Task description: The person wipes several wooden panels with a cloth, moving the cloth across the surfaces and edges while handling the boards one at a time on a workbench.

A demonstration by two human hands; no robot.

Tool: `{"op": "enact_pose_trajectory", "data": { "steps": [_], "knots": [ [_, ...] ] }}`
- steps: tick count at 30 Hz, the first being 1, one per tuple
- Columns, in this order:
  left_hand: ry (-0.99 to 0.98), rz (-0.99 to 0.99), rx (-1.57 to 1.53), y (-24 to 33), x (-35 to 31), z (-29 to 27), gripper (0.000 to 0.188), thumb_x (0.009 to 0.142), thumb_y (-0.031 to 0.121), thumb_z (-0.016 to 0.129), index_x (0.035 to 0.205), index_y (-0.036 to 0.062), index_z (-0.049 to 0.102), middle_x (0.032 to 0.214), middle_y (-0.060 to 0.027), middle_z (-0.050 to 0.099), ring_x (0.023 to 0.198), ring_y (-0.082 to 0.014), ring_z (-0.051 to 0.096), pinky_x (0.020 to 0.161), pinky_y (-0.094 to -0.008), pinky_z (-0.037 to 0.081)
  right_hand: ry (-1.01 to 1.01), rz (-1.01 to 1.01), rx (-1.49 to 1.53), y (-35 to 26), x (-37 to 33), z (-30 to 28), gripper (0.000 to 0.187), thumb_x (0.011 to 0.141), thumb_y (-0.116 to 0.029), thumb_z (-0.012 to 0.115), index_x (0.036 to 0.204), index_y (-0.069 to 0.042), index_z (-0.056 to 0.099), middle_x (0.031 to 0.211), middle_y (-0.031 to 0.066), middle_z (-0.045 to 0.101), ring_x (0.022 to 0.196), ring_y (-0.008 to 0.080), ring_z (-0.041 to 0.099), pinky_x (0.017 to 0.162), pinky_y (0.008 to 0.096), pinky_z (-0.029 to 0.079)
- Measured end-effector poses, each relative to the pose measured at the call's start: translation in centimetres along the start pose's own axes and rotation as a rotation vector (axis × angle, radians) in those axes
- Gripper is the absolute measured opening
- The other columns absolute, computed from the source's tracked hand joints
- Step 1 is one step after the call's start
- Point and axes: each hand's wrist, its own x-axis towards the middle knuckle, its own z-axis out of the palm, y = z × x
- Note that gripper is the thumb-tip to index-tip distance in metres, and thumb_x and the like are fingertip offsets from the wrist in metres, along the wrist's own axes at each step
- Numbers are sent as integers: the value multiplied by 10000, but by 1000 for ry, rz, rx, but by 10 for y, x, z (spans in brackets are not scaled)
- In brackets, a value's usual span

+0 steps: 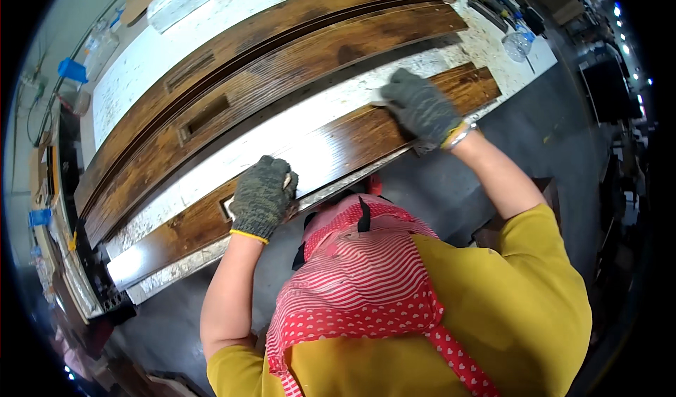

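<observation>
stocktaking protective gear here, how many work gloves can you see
2: one dark glove on the left hand, another on the right hand, both at the near wooden board. More may be hidden in the clutter at the far right.

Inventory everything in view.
Long glossy wooden plank: 1, brown, table's near edge
Long slotted wooden planks: at least 2, brown, table's far side
Spattered flat table: 1, white, under planks
Plastic bottle: 1, clear, table's right corner
Small tool-like items: uncountable, mixed, far right
Background clutter: uncountable, dark, right rim
Patterned cloth apron: 1, red/white, torso
Cloth shirt: 1, yellow, torso
Left hand, right hand: 2, grey-green knit gloves, at near plank
</observation>
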Motion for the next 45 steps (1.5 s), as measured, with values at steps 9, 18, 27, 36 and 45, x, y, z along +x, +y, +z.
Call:
{"op": "enact_pose_trajectory", "data": {
  "steps": [9,18,27,36,45],
  "knots": [
    [43,-218,-63,-4,-1,14,265,857,303,638,986,71,632,988,-185,600,916,-363,609,812,-449,493,-65,161,-112,44,-30,-1,114,872,-146,591,920,-59,647,879,162,578,794,311,593,728,422,496],
    [84,-177,-90,-6,-1,17,228,863,238,644,1002,57,635,963,-193,604,867,-391,606,750,-468,486,99,-22,-78,10,-16,12,159,850,-197,641,897,-46,651,895,140,585,864,313,587,778,413,487],
    [131,-137,-97,-8,0,21,222,857,235,654,988,56,639,952,-187,606,850,-391,607,732,-460,485,-36,136,-11,-1,-2,13,223,940,-221,577,808,-52,638,820,142,560,753,287,565,731,394,491],
    [50,-208,-19,6,8,10,206,850,254,654,973,89,660,956,-175,621,861,-377,622,745,-464,493,51,91,-268,84,-46,-7,209,924,-240,577,881,-42,629,865,159,602,803,315,612,733,430,493],
    [-70,-147,-75,58,63,11,213,838,286,636,933,99,669,944,-175,637,876,-367,625,768,-467,492,198,43,-21,122,-70,-4,187,920,-208,573,950,-42,653,877,127,608,833,277,607,759,391,498]
  ]
}}
